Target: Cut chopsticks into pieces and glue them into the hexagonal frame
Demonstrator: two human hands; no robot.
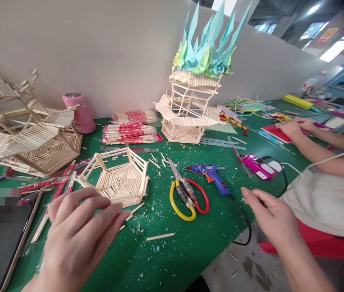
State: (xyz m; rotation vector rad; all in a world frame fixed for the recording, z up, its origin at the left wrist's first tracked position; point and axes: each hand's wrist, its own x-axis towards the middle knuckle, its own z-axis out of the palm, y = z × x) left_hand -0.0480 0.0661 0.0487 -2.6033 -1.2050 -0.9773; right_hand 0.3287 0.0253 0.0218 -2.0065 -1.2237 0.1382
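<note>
My left hand [79,231] hovers at the near side of a low hexagonal frame of thin wooden sticks [123,182] and hides part of its near edge. Its fingers are loosely bent and apart, with nothing visible in them. Over the table's right edge, my right hand [270,215] is closed, thumb pressed against the index finger; whatever it may hold is too small to make out. Between the hands lie scissors [186,194] with one yellow and one red handle, blades partly spread. A blue glue gun [210,174] rests beside them. One loose stick [160,237] lies nearer me.
A stick tower [186,109] topped with blue paper spikes stands behind. Another stick building [35,125] and a pink container [80,113] are left. Wrapped stick bundles [129,134] lie at the wall. A pink power strip [261,167] and a co-worker's arms [320,150] are right.
</note>
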